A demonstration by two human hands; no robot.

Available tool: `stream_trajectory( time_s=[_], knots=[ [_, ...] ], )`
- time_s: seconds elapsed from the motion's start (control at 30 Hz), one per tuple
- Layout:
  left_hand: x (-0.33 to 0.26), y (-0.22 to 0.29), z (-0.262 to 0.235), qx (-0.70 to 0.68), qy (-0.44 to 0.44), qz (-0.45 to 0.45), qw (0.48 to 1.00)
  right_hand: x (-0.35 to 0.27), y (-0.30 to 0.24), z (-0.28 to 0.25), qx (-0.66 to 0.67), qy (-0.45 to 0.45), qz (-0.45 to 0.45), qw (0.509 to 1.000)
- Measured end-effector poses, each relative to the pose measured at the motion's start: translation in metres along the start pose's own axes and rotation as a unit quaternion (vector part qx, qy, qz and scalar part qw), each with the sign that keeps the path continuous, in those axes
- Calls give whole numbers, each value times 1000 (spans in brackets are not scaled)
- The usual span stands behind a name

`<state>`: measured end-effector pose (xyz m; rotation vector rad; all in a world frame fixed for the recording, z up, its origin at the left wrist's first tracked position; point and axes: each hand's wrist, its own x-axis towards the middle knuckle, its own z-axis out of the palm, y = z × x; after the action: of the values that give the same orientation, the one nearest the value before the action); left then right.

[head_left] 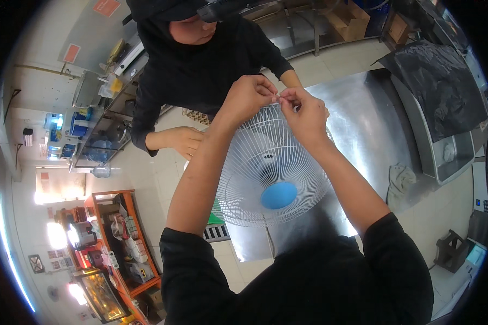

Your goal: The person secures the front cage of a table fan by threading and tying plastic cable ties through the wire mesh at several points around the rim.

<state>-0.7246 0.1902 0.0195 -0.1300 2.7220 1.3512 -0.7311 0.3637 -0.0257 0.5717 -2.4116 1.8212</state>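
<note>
A round white wire fan guard [271, 149] with a blue disc [279, 195] at its centre stands over the steel table before me. At its far rim my left hand [249, 98] and my right hand [307, 115] meet, fingertips pinched close together. What lies between the fingertips is too small to make out. A person in black faces me across the guard. One hand of theirs [185, 141] is by its left side, partly behind my left forearm; their other forearm [290, 79] passes behind my right hand, which hides the hand.
The steel table [358, 124] extends right, with a grey cloth [400, 180] near its edge. Beyond it a steel sink [454, 168] is partly covered by a black plastic bag [436, 81]. An orange shelf [126, 233] stands left, and a brown stool [451, 251] at lower right.
</note>
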Motion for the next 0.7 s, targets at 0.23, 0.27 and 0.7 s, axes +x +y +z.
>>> stream_trajectory(
  time_s=[0.23,0.27,0.7],
  knots=[
    [-5,5,10,53,58,26,997,2,19,13,91,16,15,996],
    [-5,3,11,63,69,36,995,1,21,15,90,15,15,996],
    [-8,2,14,117,95,71,986,-2,12,15,90,42,34,994]
  ],
)
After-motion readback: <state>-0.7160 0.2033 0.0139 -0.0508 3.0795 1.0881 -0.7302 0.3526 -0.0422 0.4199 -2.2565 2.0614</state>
